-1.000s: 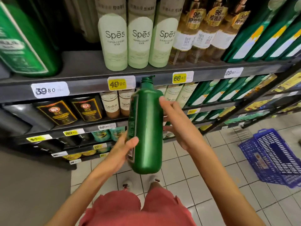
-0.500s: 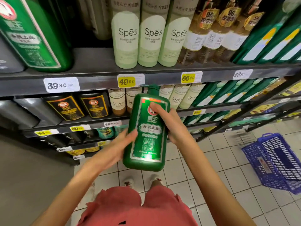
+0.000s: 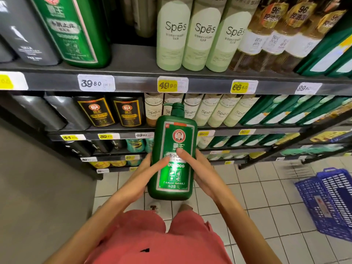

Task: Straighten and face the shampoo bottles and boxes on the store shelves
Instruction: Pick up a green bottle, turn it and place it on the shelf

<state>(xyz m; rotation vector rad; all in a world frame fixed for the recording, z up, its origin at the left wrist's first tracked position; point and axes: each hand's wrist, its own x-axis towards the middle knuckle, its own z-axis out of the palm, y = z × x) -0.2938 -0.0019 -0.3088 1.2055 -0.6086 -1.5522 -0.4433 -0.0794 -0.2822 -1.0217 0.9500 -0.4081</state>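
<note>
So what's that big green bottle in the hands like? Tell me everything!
The green bottle is large and glossy, plastic by the look, with rounded shoulders and a green pump top. Its white-bordered green label with a round red badge faces us, with a glare spot. It is held upright in mid-air before the shelves. The left hand and right hand grip its sides, thumbs pressed on the label.

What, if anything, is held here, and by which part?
A green plastic pump-top shampoo bottle, held by its lower body: left hand on its left side, right hand on its right, thumbs across its front.
</note>
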